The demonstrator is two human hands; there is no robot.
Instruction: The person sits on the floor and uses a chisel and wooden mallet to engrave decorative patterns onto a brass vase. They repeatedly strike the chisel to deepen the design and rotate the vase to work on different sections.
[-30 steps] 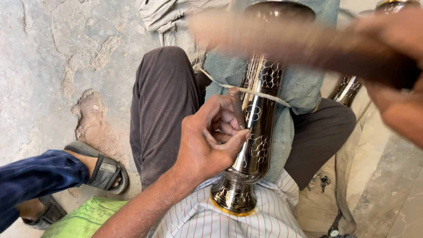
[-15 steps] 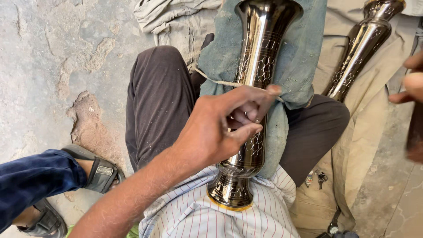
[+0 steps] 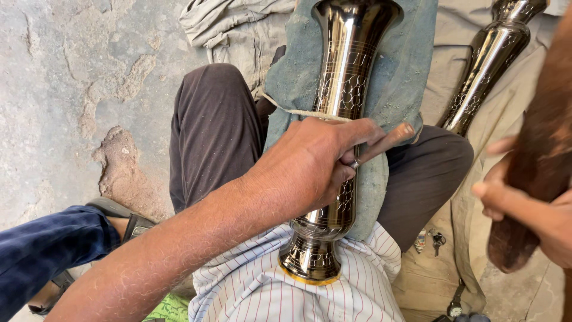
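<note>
A tall polished metal vase with engraved patterns lies lengthwise on my lap, resting on a teal cloth, its gold-rimmed base against my striped shirt. My left hand lies across the vase's middle. Its fingers pinch a small metal engraving tool against the surface, and the forefinger points right. At the right edge, my right hand grips a blurred brown wooden mallet, held off to the side of the vase.
A second similar vase lies on beige cloth at upper right. Another person's blue-trousered leg and sandal sit at lower left. Small keys lie by my right thigh. Cracked concrete floor fills the left.
My right hand has swung the wooden mallet from above the vase out to the right and down. My left hand has stretched further across the vase, forefinger now extended.
</note>
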